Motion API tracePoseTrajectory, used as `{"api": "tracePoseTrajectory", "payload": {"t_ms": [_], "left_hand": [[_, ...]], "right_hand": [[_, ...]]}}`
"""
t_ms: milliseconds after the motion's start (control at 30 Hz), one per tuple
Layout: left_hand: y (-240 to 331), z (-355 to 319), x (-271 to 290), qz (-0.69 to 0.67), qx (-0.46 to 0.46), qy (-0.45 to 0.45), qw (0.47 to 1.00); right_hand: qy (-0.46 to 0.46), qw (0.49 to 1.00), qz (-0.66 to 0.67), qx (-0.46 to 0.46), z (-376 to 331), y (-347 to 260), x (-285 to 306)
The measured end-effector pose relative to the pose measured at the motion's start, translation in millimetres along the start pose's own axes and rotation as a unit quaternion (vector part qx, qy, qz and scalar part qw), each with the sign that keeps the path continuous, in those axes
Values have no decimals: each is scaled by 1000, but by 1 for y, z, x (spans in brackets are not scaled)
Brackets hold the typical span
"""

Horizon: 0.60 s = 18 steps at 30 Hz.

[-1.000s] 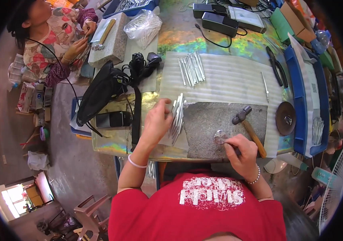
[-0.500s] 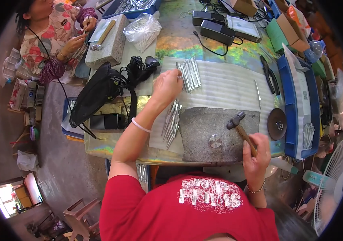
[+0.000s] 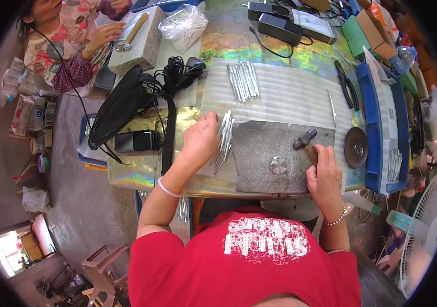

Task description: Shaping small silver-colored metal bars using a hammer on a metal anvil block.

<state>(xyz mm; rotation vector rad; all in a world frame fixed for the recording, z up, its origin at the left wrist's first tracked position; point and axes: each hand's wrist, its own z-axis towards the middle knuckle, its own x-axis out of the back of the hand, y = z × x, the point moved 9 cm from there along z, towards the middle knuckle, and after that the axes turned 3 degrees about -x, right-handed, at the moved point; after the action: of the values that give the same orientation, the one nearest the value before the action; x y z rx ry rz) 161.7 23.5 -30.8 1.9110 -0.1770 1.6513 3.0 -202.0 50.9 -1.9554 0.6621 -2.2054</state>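
Observation:
My left hand (image 3: 202, 137) is beside the near pile of thin silver metal rods (image 3: 223, 143), fingers curled in at the pile's upper end; whatever its fingertips hold is hidden. My right hand (image 3: 327, 173) is closed round the wooden handle of a hammer (image 3: 305, 138), whose dark head lies over the right part of a grey stone slab (image 3: 257, 148). A small round shiny metal piece (image 3: 278, 165) sits on the slab. Farther off, a second bundle of silver rods (image 3: 244, 81) rests on white foam sheeting (image 3: 290, 92).
Black-handled pliers (image 3: 347, 86), a slim pointed tool (image 3: 332, 108) and a dark round disc (image 3: 355, 147) lie to the right, before a blue tray (image 3: 369, 117). At left are a black bag (image 3: 121, 112) and a black box (image 3: 138, 141). A co-worker (image 3: 70, 46) sits far left by a stone block (image 3: 136, 48).
My left hand has come back from the far bundle to the near pile of rods. My right hand still grips the hammer, slightly farther forward. The co-worker's hands have moved apart.

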Motion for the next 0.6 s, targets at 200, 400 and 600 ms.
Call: {"api": "tracePoseTrajectory", "payload": {"t_ms": [200,400,600], "left_hand": [[4,-7,12,20,-61,-3,998],[30,-34,76,-370,-30,98,923],[92,-60,64,-433,-148,141,878]], "right_hand": [[19,958,254,-131,-28,45,12],[206,858,366,-296,-58,159,42],[251,901,239,-261,-48,214,61]]}}
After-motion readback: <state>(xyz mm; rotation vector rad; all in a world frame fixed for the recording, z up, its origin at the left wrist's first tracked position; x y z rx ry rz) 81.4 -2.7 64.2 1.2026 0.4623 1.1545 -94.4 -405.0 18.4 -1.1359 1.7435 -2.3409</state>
